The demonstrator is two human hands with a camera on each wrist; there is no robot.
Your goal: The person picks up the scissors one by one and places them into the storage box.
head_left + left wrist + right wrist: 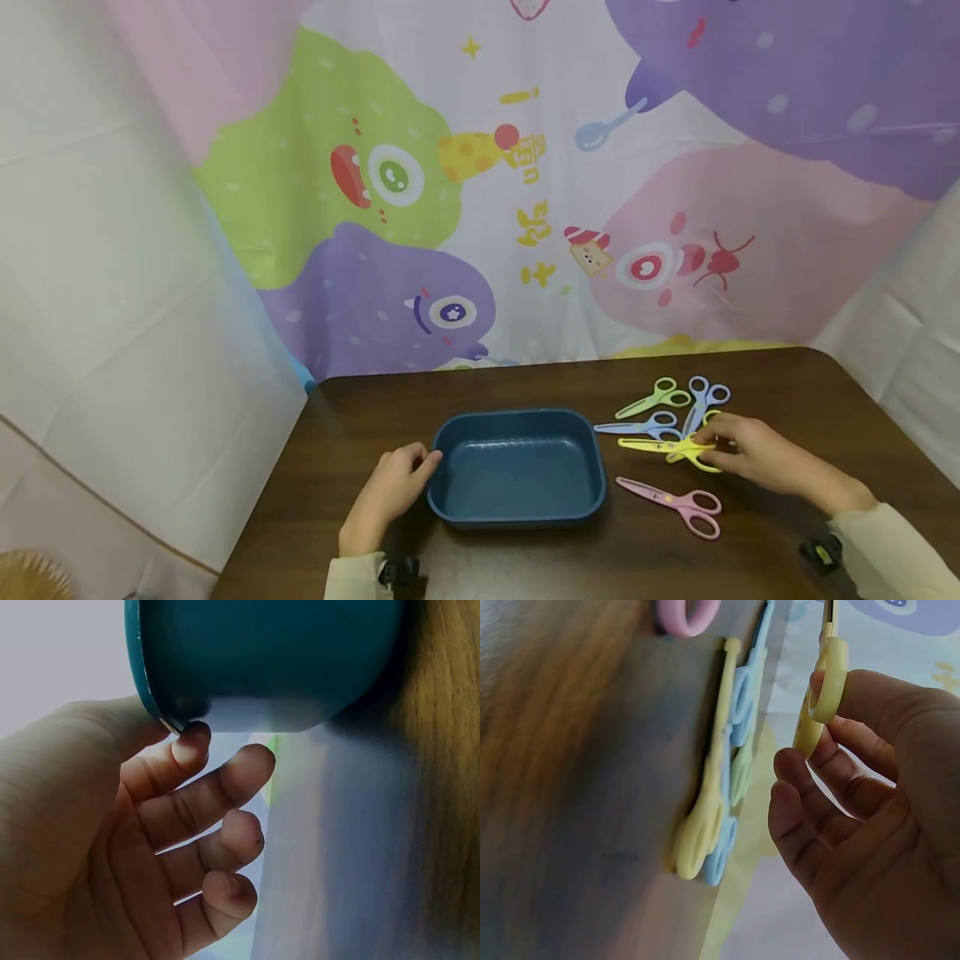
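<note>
My left hand (pixel 393 487) pinches the left rim of a dark blue rectangular tray (pixel 517 522) between thumb and index finger. In the left wrist view the other fingers curl loosely below the tray's edge. On the right, my right hand (pixel 761 454) grips a pair of yellow scissors (pixel 831 682) by the handle loops, held off the table. Beneath it lies a second pair of yellow scissors (pixel 701 817). Blue scissors (pixel 637 428), another blue pair (pixel 699 408) and green scissors (pixel 647 404) lie close behind. Pink scissors (pixel 671 500) rest nearer the front, right of the tray.
The dark brown wooden table (pixel 375 408) carries all of these things. A cloth backdrop (pixel 555 325) with cartoon monsters hangs behind its far edge. White cloth hangs at the left and right sides. A round woven item (pixel 33 577) shows at the lower left corner.
</note>
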